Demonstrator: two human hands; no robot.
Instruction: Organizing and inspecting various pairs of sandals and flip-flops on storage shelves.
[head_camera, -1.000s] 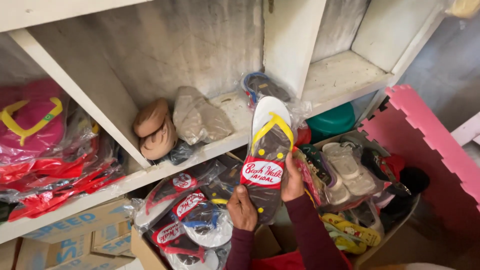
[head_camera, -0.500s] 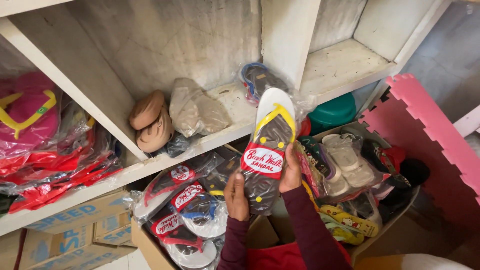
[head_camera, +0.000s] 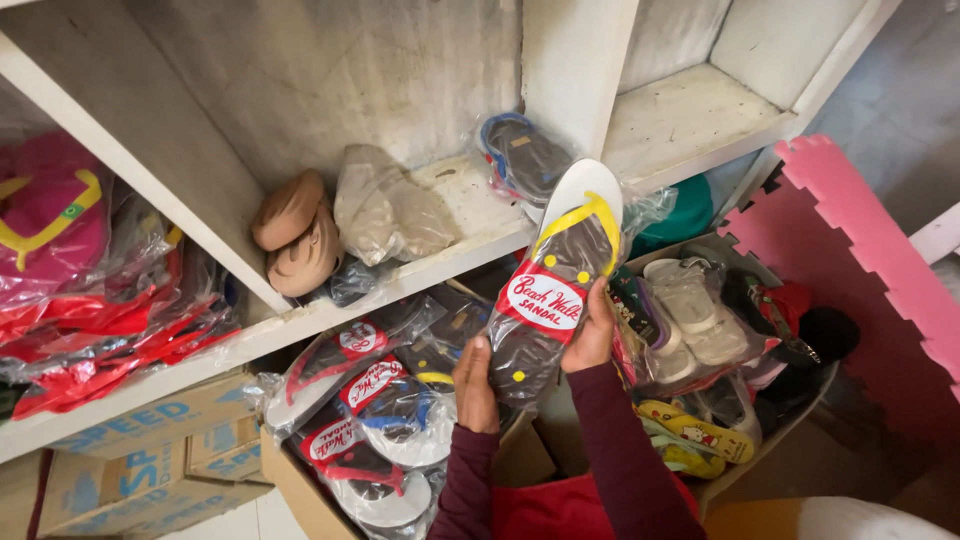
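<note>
Now I hold a white and dark flip-flop with yellow straps, wrapped in a clear plastic bag (head_camera: 556, 290), up in front of the white wooden shelf (head_camera: 470, 245). My left hand (head_camera: 475, 385) grips the bottom end of the bag, fingers closed around it. My right hand (head_camera: 592, 330) holds the side of it, just beside the red oval label, fingers curled on the bag. The toe end points up toward the shelf edge and leans a bit to the right.

Below my hands sits a brown cardboard box (head_camera: 300, 490) full of more bagged flip-flops with red and blue straps (head_camera: 365, 420). On the shelf lie tan brown sandals (head_camera: 295, 235) and, just beside them, a beige pair in a dusty bag (head_camera: 385, 210). A dark pair with blue trim in a bag (head_camera: 520, 155) rests behind the toe of my flip-flop. To the left are pink and red bagged sandals (head_camera: 60, 260). To the right a box holds white sandals (head_camera: 690, 310), near a pink foam mat (head_camera: 850, 250).
</note>
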